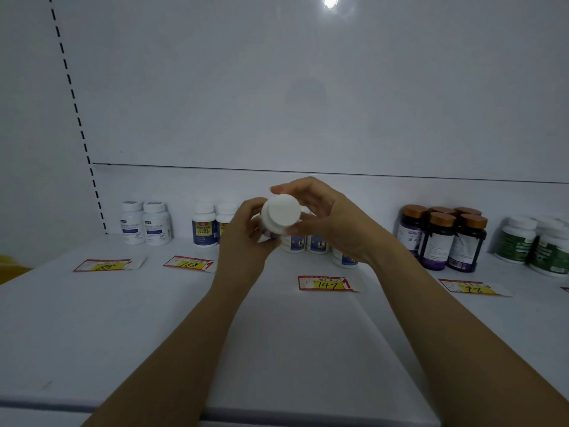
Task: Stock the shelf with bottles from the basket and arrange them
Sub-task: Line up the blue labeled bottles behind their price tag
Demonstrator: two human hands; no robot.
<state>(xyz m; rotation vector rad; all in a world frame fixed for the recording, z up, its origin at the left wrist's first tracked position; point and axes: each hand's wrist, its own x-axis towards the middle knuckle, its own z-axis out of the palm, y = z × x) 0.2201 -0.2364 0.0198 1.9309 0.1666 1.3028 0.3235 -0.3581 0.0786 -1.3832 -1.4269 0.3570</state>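
Observation:
I hold a white bottle with a white cap (280, 214) up above the white shelf (154, 318), its cap tilted toward me. My left hand (246, 238) grips the bottle's body from the left. My right hand (326, 217) wraps around it from the right and over the top. Behind my hands, a few similar white bottles with blue labels (317, 243) stand on the shelf, partly hidden. The basket is out of sight.
Along the shelf's back stand two white bottles (146, 223), two blue-labelled bottles (204, 226), several dark bottles with copper caps (443, 238) and green-labelled bottles (535, 241). Price tags (326, 283) lie in front of each group. A yellow object (9, 266) shows at the left edge.

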